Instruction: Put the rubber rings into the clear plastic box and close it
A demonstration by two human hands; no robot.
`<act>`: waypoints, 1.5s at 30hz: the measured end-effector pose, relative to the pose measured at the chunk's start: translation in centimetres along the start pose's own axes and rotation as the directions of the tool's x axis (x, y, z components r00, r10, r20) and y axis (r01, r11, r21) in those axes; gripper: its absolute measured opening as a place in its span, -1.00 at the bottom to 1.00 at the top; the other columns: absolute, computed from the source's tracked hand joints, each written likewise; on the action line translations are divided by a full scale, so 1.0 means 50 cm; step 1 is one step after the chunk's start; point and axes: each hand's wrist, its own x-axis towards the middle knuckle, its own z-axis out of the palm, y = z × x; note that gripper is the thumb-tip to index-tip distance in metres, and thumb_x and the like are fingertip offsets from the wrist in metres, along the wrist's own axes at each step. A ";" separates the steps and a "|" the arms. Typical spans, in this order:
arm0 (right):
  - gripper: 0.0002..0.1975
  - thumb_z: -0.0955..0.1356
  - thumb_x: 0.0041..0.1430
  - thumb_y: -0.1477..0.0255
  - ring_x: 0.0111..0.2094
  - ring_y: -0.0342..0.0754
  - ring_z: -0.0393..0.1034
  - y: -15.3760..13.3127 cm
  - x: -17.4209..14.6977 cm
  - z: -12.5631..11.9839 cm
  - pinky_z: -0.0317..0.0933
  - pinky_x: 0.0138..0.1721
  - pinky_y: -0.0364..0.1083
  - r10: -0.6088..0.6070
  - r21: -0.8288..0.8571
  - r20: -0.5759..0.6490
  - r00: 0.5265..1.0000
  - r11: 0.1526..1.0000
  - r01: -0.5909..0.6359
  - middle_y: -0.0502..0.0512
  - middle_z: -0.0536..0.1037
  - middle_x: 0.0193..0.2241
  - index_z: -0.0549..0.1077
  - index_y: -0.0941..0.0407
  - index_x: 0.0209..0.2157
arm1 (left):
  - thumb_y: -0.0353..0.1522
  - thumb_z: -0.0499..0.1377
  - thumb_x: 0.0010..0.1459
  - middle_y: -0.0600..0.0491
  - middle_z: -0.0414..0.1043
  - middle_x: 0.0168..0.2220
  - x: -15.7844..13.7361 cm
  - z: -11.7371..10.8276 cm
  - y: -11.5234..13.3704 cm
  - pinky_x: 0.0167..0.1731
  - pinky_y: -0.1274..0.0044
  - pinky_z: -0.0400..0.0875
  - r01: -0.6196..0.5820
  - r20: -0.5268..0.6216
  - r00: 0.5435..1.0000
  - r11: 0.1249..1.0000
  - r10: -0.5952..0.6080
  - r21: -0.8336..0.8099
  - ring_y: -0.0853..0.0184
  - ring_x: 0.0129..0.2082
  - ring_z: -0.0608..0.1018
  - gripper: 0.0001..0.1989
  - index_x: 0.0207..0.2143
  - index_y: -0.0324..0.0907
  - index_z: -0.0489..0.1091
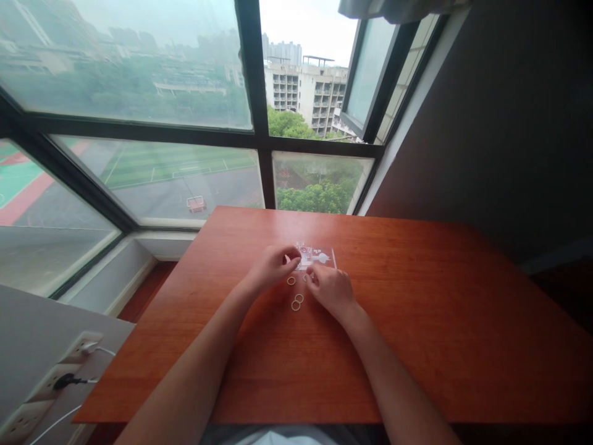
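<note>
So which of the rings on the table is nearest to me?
The near ring of the close pair; its partner sits just beyond it, slightly right, and the other visible rings lie farther away.

Four rings (297,301), one clear flat piece (324,257), two hands (332,288) show.

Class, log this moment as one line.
left hand: by clear sheet | right hand: by sheet's near edge | pale rings: on table

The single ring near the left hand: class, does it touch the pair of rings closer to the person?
Apart. The head view shows bare reddish tabletop between the single ring and the pair of rings.
</note>
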 end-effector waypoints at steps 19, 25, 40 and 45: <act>-0.78 0.24 0.26 0.26 -0.29 -0.03 0.45 0.001 0.004 0.005 0.12 -0.34 -0.14 0.055 0.008 0.161 0.985 0.998 -0.057 0.04 0.59 -0.30 0.47 0.01 -0.24 | -0.38 0.12 0.10 0.07 0.49 -0.45 -0.002 -0.004 0.009 -0.49 0.64 0.24 0.000 0.013 1.000 1.000 0.000 0.016 0.46 -0.51 0.40 -0.85 -0.38 -0.23 0.49; -0.80 0.24 0.25 0.26 -0.28 -0.03 0.45 0.006 0.000 0.002 0.12 -0.34 -0.13 0.053 0.028 0.153 0.987 0.998 -0.057 0.04 0.59 -0.30 0.47 0.00 -0.23 | -0.38 0.13 0.10 0.07 0.49 -0.45 -0.001 -0.006 0.012 -0.50 0.64 0.24 0.000 0.010 1.000 1.000 0.000 0.013 0.47 -0.52 0.39 -0.85 -0.40 -0.23 0.49; -0.78 0.22 0.25 0.35 -0.26 0.03 0.46 -0.015 -0.006 -0.030 0.17 -0.31 -0.10 -0.018 -0.096 0.241 0.970 0.994 0.043 0.17 0.57 -0.27 0.48 0.09 -0.26 | -0.39 0.12 0.11 0.10 0.46 -0.48 -0.004 -0.007 0.019 -0.51 0.64 0.22 0.011 0.061 0.998 1.000 -0.012 0.003 0.47 -0.53 0.38 -0.86 -0.38 -0.22 0.48; -0.79 0.24 0.20 0.34 -0.31 0.00 0.46 -0.007 -0.001 -0.017 0.13 -0.37 -0.12 -0.008 -0.072 0.207 0.978 0.997 0.023 0.11 0.58 -0.33 0.49 0.07 -0.34 | -0.37 0.12 0.11 0.09 0.45 -0.50 -0.005 -0.009 0.022 -0.52 0.64 0.22 0.010 0.068 0.998 1.000 -0.010 -0.007 0.47 -0.53 0.37 -0.85 -0.39 -0.23 0.48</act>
